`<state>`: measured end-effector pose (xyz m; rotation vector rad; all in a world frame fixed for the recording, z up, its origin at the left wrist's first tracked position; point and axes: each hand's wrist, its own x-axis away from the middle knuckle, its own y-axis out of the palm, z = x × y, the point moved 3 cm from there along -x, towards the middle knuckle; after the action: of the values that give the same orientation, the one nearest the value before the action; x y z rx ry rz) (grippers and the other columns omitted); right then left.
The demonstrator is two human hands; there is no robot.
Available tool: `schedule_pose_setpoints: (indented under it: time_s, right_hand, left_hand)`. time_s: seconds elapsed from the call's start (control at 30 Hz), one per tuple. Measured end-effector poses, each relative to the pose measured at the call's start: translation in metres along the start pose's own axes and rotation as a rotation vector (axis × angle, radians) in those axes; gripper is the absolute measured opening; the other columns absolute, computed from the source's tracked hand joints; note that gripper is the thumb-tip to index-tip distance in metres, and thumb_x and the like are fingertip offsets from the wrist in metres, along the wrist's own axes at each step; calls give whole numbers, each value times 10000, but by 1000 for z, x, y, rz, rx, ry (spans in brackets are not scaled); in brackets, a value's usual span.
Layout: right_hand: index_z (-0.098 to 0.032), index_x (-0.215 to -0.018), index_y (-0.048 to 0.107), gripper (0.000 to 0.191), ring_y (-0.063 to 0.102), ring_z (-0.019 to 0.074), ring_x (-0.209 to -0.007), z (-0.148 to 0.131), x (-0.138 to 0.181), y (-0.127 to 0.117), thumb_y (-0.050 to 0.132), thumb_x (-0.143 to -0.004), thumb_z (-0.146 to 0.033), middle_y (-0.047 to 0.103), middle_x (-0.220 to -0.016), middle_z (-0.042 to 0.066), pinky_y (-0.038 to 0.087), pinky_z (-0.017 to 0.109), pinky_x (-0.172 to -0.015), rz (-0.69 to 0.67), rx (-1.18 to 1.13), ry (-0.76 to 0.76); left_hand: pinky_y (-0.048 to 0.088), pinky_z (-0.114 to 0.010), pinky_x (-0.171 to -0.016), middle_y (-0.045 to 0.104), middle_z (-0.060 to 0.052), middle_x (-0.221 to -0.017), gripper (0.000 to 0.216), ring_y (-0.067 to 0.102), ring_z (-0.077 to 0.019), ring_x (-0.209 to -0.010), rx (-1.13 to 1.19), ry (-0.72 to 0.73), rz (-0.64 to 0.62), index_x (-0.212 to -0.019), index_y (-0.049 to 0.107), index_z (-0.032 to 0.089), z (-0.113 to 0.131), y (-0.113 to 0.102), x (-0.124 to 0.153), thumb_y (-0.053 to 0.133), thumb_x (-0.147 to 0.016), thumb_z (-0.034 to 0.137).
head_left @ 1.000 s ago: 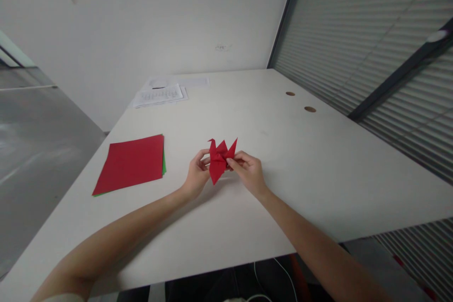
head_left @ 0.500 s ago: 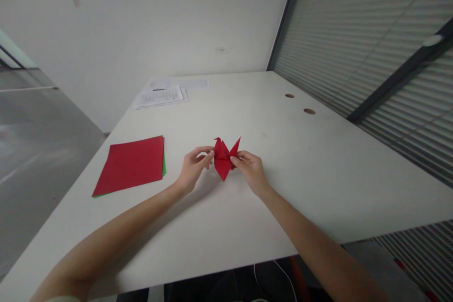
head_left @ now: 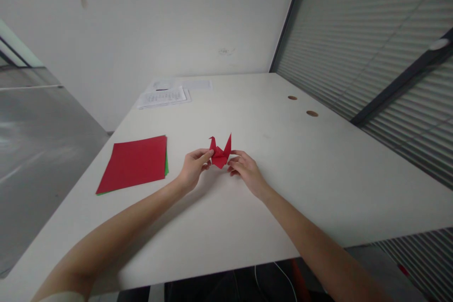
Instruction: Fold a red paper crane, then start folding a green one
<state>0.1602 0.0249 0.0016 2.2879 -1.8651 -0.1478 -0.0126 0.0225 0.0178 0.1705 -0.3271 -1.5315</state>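
A red origami crane (head_left: 220, 156) is held up over the middle of the white table, its head pointing left and its tail rising on the right. My left hand (head_left: 194, 166) pinches it near the neck between thumb and fingers. Beside the tail is my right hand (head_left: 245, 170), fingers apart and slightly curled; the index fingertip comes close to the tail, and whether it touches I cannot tell. Left of my hands lies a stack of square paper (head_left: 134, 164), a red sheet on top and green edges showing beneath.
Printed sheets (head_left: 164, 96) with a dark pen-like object (head_left: 162, 89) lie at the table's far left, by the wall. Two round cable holes (head_left: 312, 113) are in the tabletop (head_left: 247, 226) at right. Window blinds (head_left: 375, 56) run along the right side. White cables (head_left: 285, 276) hang below the front edge.
The crane has tilted, so its wing now appears foreshortened and its tail stands more upright. My right hand's thumb has come off the tail side and its fingers have loosened.
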Motion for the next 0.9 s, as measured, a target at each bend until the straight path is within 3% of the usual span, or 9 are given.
schedule_pose_setpoints:
  time_s: [0.17, 0.3, 0.5, 0.6, 0.7, 0.77, 0.9]
  right_hand:
    - [-219, -1053, 574, 399, 632, 129, -647, 2, 0, 0, 706, -690, -318, 677, -809, -4, 480, 257, -585, 2, -79, 48]
    - [-242, -1035, 589, 362, 639, 136, -658, 1, -3, -5, 685, -710, -368, 690, -827, -4, 468, 255, -575, 1, -190, 39]
    - [-182, -760, 632, 302, 552, 108, -540, -4, -5, -10, 771, -646, -424, 648, -647, -9, 416, 241, -520, 54, -69, -49]
    - [-180, -713, 612, 309, 555, 108, -554, -6, -6, -14, 787, -632, -422, 652, -652, -11, 422, 248, -553, 148, -37, -110]
    - [-179, -709, 609, 322, 551, 110, -561, -4, -7, -16, 785, -620, -433, 652, -653, -12, 407, 247, -557, 204, -46, -127]
    - [-175, -690, 604, 327, 534, 110, -542, -1, -8, -16, 778, -618, -443, 641, -630, -11, 391, 247, -538, 197, -53, -90]
    - [-178, -665, 600, 315, 518, 113, -536, 2, -7, -14, 764, -622, -444, 620, -602, -13, 390, 251, -541, 211, -39, -78]
  left_hand:
    - [393, -218, -545, 639, -27, -679, 276, 538, -102, -606, 43, -8, -10, -731, 707, 145, -1, -1, -1, 816, -643, 382]
    - [420, -233, -569, 648, -29, -702, 288, 552, -110, -611, 34, -1, -152, -787, 719, 148, -1, 2, 1, 814, -653, 384]
    - [405, -206, -543, 638, -28, -802, 277, 526, -74, -599, -94, 48, -295, -800, 717, 142, -2, 10, 7, 830, -640, 337]
    - [473, -240, -634, 659, -34, -844, 425, 603, -115, -683, -97, -106, -264, -971, 677, 168, -7, 10, 9, 840, -626, 355]
    - [486, -267, -636, 679, -72, -811, 416, 637, -149, -682, -106, -333, -330, -876, 650, 124, -14, 11, 12, 802, -660, 446]
    - [470, -255, -611, 683, -83, -779, 411, 624, -136, -634, -123, -384, -364, -816, 645, 106, -17, 12, 14, 795, -665, 458]
    - [472, -270, -606, 697, -89, -816, 450, 627, -144, -633, -86, -429, -293, -927, 643, 122, -24, 13, 17, 812, -653, 437]
